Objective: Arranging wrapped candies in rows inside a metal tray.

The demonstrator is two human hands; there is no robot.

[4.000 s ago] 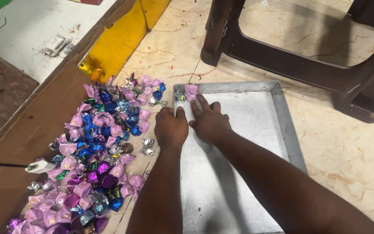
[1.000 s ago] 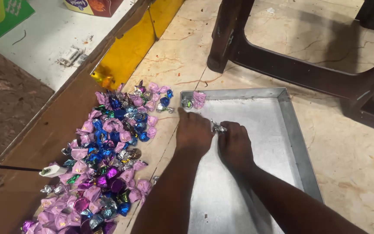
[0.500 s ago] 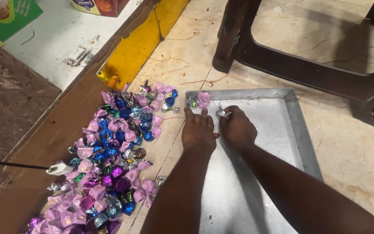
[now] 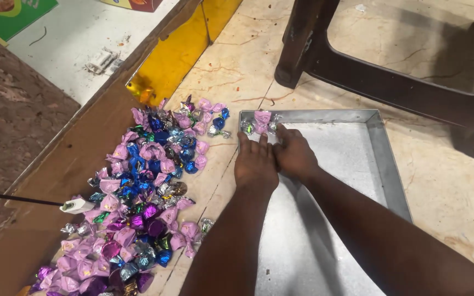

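Head view looks down on my two hands lying side by side at the far left corner of a shallow grey metal tray (image 4: 390,164) on the marble floor (image 4: 456,208). Its bed is bare metal apart from that corner, where a pink-wrapped candy (image 4: 261,118) sits against the rim with a greenish foil one (image 4: 247,127) just to its left and a silver one (image 4: 272,126) to its right. My left hand (image 4: 255,163) lies flat, palm down, fingers spread and released, fingertips just short of those candies. My right hand (image 4: 294,155) touches it, fingers curled toward the silver candy; I cannot tell whether they grip it. Left of the tray, a loose heap of wrapped candies (image 4: 138,197), pink, blue, purple and silver, lies on the floor against a wooden board (image 4: 39,208).
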